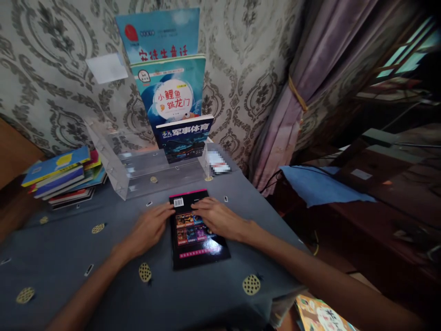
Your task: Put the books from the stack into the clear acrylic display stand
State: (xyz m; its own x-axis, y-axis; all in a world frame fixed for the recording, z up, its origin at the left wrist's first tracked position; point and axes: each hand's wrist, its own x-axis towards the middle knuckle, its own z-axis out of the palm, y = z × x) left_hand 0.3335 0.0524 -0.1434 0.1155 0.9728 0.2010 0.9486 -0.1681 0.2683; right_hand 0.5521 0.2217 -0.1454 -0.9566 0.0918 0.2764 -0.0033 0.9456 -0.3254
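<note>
Head view. A black glossy paperback book with a pink top edge and a white barcode label [198, 241] lies flat, back cover up, on the table covered in grey cloth with yellow oval motifs [69, 257], directly in front of the clear acrylic tiered display stand [138, 170].

The left hand [148, 230] rests at the book's left edge; its fingers [167, 210] are extended and touch the upper left corner near the barcode. The right hand [220, 218] lies palm-down on the upper half of the cover, fingers [200, 207] spread flat. Neither hand is clenched or closed around the book; both press or steady it against the table.

Progress, as a judgement: three books already stand in the stand's tiers, a light blue book [158, 34] at the top, a teal book with a white fish illustration [170, 87] below it, and a dark blue book with white title lettering [184, 138] lowest. The black book is not yet lifted. A stack of coloured books [62, 177] remains at the table's left, well apart from both hands.
</note>
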